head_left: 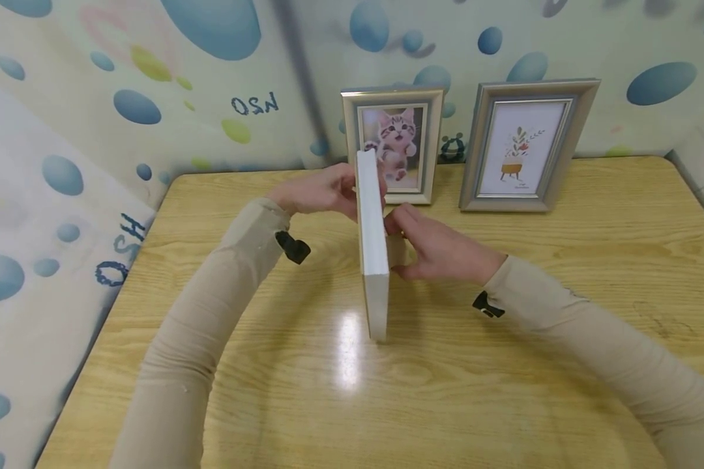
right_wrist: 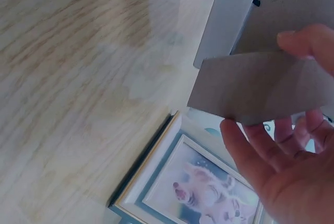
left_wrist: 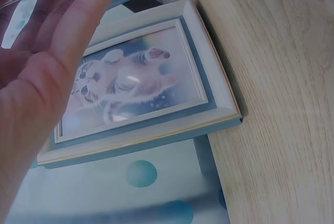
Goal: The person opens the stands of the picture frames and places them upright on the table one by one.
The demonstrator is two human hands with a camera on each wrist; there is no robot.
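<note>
A picture frame (head_left: 373, 221) stands edge-on to the head camera, its pale side facing up and toward me. My left hand (head_left: 322, 190) grips its far part, with the thumb side on the left and fingertips showing on the right. On the frame's right side, my right hand (head_left: 440, 246) pinches the grey-brown stand flap (right_wrist: 255, 85) between thumb and fingers. The flap is swung out from the frame's back (right_wrist: 297, 4), as the right wrist view shows. The held frame's picture is hidden.
Behind the held frame, a kitten picture frame (head_left: 437, 153) stands against the patterned wall (head_left: 199, 91). Farther right stands a plant picture frame (head_left: 557, 150). All rest on a wood-grain table (head_left: 305, 391). Black buckles (head_left: 293, 247) hang at both wrists.
</note>
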